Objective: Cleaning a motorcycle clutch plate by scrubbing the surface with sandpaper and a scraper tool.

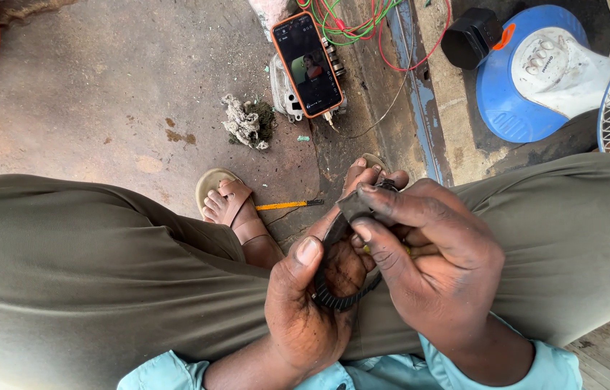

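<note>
Both hands are closed on one dark ribbed ring part (337, 289), held above the lap. The left hand (305, 303) cups its lower side with the thumb on top; the right hand (428, 267) pinches its upper end. I think greasy fingers (381, 202) could slip, and the part would drop to the concrete floor (103, 87) near the sandalled feet (236, 209). No container with contents is visible.

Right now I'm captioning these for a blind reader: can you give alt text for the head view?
Seen from above, a seated person's left hand and right hand grip a dark, ridged, curved part over their lap. Below on the concrete floor are sandalled feet, a yellow pencil, a lit phone, tangled wires and a blue-based fan.
</note>
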